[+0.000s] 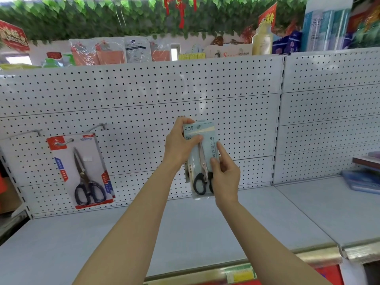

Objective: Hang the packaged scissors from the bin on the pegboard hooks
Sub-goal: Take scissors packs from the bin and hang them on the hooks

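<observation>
Right hand point(225, 171): we pinch the lower edge of the pale blue scissors pack point(203, 159).
Left hand point(181, 144): we grip the pack's top, thumb across its front.
Pack: upright against the pegboard point(144, 95), above the shelf point(185, 229).
Red pack point(82, 171): hangs from a hook point(64, 141), well left.

- "SCISSORS" stands in blue along the top edge of the red-and-white scissors card point(82, 171) hanging on the pegboard.
- The pale blue pack point(205, 159) carries a vertical column of Chinese characters, too blurred to read.
</observation>
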Demonstrator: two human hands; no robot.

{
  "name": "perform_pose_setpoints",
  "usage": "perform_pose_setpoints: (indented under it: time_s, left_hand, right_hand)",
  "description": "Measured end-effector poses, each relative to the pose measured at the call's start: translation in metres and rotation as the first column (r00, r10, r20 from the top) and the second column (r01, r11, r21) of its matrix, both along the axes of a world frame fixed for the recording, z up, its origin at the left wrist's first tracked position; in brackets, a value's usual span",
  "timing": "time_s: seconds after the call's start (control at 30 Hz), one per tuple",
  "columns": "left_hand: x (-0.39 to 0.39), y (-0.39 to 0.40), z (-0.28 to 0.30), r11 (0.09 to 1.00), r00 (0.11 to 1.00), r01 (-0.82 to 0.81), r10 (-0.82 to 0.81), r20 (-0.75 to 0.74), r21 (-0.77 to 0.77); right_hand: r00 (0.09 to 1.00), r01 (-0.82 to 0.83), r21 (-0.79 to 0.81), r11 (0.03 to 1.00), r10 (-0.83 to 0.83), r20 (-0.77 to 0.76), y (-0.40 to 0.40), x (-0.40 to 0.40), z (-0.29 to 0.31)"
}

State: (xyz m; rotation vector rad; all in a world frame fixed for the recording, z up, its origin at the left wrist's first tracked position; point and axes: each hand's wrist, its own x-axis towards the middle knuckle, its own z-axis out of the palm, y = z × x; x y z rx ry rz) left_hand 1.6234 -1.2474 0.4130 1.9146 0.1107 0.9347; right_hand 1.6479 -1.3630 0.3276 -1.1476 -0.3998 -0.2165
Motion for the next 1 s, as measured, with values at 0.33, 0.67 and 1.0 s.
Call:
perform_pose_setpoints:
  time_s: [0.33, 0.67, 1.0]
  left_hand:
    - [0.024, 0.011, -0.007, 0.981, 0.99, -0.142, 0.142, 0.01, 0.133]
    - [0.0, 0.021, -0.028, 0.917, 0.968, -0.252, 0.244, 0.065, 0.308]
    - [-0.056, -0.041, -0.099, 0.522, 0.976, -0.2, 0.028, 0.218, 0.829]
  right_hand:
    - [0.996, 0.084, -0.14, 0.987, -0.079, 0.038, 0.022, 0.025, -0.008]
    - [0.88, 0.42, -0.416, 0.807, -0.249, 0.405, -0.006, 0.023, -0.023]
    - [0.408, 0.897, -0.332, 0.292, -0.262, 0.875, -0.11, -0.021, -0.054]
